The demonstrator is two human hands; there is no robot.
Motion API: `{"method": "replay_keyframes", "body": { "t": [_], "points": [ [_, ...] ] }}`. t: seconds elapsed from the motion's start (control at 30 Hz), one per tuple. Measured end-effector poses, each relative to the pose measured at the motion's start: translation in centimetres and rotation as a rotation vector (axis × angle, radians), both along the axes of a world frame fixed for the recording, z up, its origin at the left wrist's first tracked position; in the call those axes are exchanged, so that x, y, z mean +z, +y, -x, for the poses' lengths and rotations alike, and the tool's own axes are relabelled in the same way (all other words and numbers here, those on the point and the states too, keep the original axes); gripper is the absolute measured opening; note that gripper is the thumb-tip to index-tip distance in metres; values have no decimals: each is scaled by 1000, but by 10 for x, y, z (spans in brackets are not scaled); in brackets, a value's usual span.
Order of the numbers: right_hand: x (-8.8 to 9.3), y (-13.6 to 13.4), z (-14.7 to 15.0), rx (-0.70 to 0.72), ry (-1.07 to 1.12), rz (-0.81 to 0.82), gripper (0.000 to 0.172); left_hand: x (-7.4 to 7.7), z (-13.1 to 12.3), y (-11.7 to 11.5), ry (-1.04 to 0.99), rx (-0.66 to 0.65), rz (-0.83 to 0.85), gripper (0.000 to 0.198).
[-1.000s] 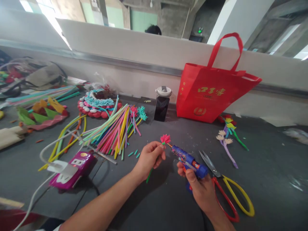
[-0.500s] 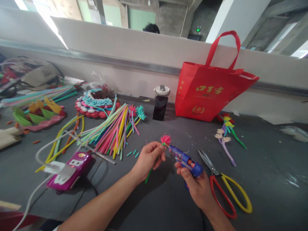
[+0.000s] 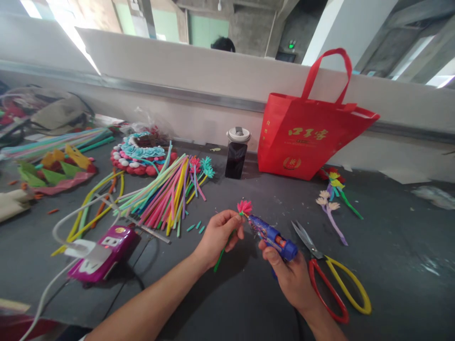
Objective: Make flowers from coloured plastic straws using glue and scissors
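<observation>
— Fingers (image 3: 232,220) of the left hand (image 3: 217,233)?
— Pinching the green stem (image 3: 219,258). Holding the pink flower (image 3: 244,206) up over the bench (image 3: 391,246).
— Right hand (image 3: 289,277)?
— Wrapped tight round the blue glue gun (image 3: 274,235). Moved in closer than a second ago.
— Tip (image 3: 249,217) touching?
— Looks so, right under the flower. Just beside: scissors (image 3: 330,279).

Left hand (image 3: 218,234): its grip covers the middle of the green stem (image 3: 218,260) of the pink fringed paper flower (image 3: 244,207).

Right hand (image 3: 289,277): its grip hides the handle of the blue plastic glue gun (image 3: 272,235). Nozzle contact with the flower is too small to tell.

Both forearms and the white cable (image 3: 45,294) are cut off at the near edge.

The gold print on the red fabric tote bag (image 3: 313,142) is illegible.

Beyond the far partition, only the top of a person's dark hair (image 3: 222,44) shows.
</observation>
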State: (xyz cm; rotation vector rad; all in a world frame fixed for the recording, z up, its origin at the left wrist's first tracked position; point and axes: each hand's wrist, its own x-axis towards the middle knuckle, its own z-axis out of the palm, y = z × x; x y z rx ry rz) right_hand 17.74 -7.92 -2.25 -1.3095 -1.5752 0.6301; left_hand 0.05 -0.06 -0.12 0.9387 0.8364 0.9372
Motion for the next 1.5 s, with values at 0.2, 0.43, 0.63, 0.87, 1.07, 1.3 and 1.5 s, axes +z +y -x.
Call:
{"method": "replay_keyframes", "body": {
  "t": [0.2, 0.43, 0.63, 0.87, 1.07, 1.3, 1.5],
  "points": [
    [-1, 0, 0, 7, -7, 0, 23, 1, 0, 0, -15, -5, 34, 26],
    [0, -1, 0, 22, -18, -5, 22, 2, 1, 1, -48, -19, 77, 25],
    [2, 0, 0, 17, -38, -9, 24, 3, 3, 1, -72, -29, 106, 23],
    [-1, 1, 1, 11, -28, 3, 24, 4, 3, 2, -104, -45, 120, 22],
    [0, -3, -1, 28, -30, -19, 17, 2, 4, 2, -117, -44, 107, 21],
    [10, -9, -4, -137, -451, -262, 31, 1, 7, 5, -120, 28, 79, 20],
    [-15, -20, -13, -179, -721, -61, 23, 2, 7, 5, -164, 61, 44, 22]
  ]
}}
